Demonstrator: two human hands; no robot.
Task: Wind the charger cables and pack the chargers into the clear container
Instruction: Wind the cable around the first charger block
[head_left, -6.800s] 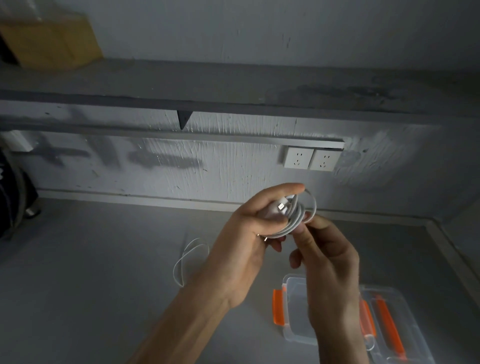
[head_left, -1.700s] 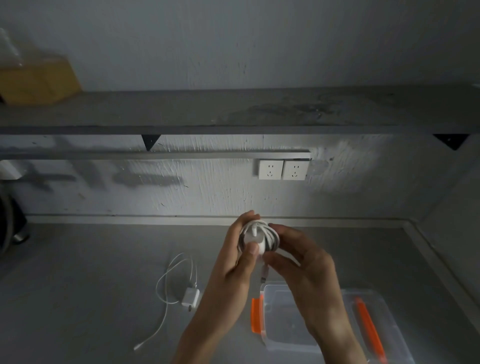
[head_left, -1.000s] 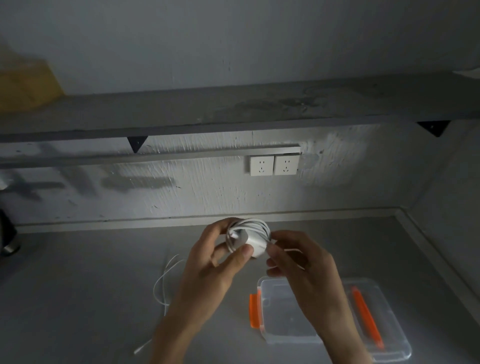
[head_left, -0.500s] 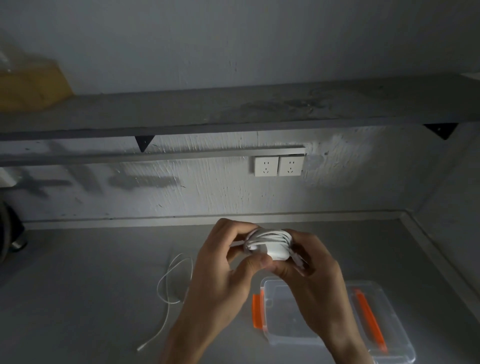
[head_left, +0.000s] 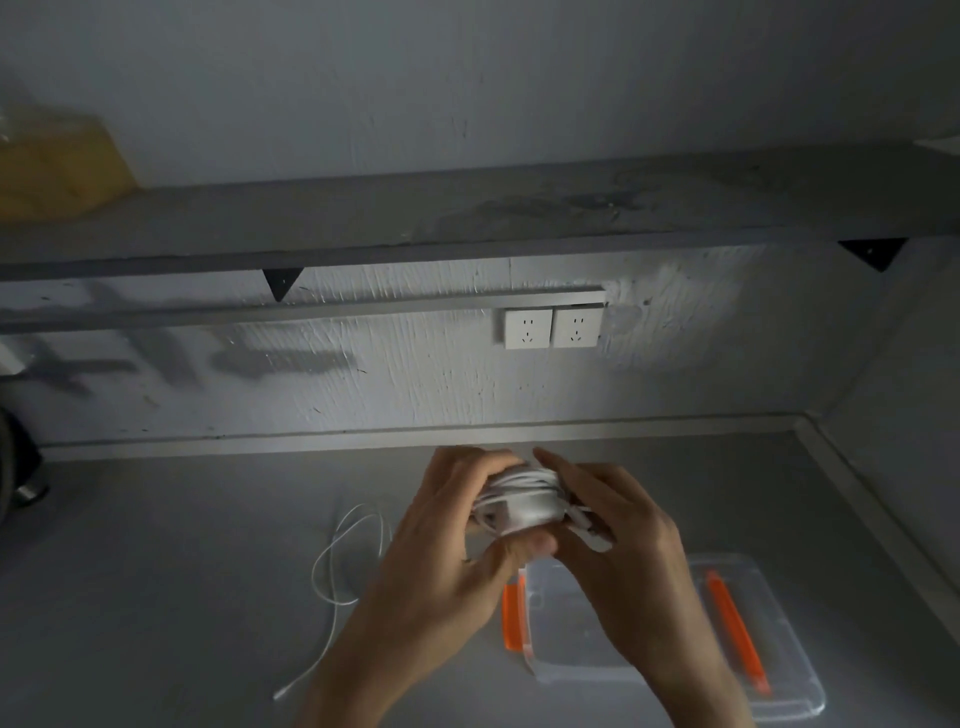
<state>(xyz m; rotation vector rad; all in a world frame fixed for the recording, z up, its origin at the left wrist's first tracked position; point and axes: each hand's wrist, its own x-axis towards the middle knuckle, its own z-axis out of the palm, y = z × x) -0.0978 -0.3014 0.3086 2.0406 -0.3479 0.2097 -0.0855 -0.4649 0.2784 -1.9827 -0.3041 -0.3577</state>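
Two bare forearms come in from the bottom edge, angled toward each other. Clear container (head_left: 789, 675) sits on the grey surface (head_left: 156, 597) at lower right, under the right forearm, partly hidden by it. It has an orange latch (head_left: 514, 616) on its left end and another orange latch (head_left: 735, 629) on its right. The container's right side is near the surface's raised right edge, with a narrow strip of room there.

Loose cable (head_left: 332, 566) lies in open loops on the surface left of the left forearm, its tail running toward the bottom edge. Whatever it ends in is hidden behind the arm. Wide bare surface lies left of it.

Left hand (head_left: 447, 551) and right hand (head_left: 623, 561) are together above the surface, up and left of the container. Both curl round the white charger (head_left: 524, 512), which has its wound cable (head_left: 519, 480) coiled around it. The left thumb is under the bundle with fingers over the top. The right fingers wrap the right side. A short cable end sticks out by the right fingers, blurred.

Open surface runs behind the hands to the back lip at the wall. A dark object (head_left: 15, 467) is cut off at the far left edge. On the wall are twin outlets (head_left: 553, 327) under a rail, with a shelf (head_left: 467, 218) on black brackets above. A blurry yellow item (head_left: 52, 166) sits on the shelf at left.
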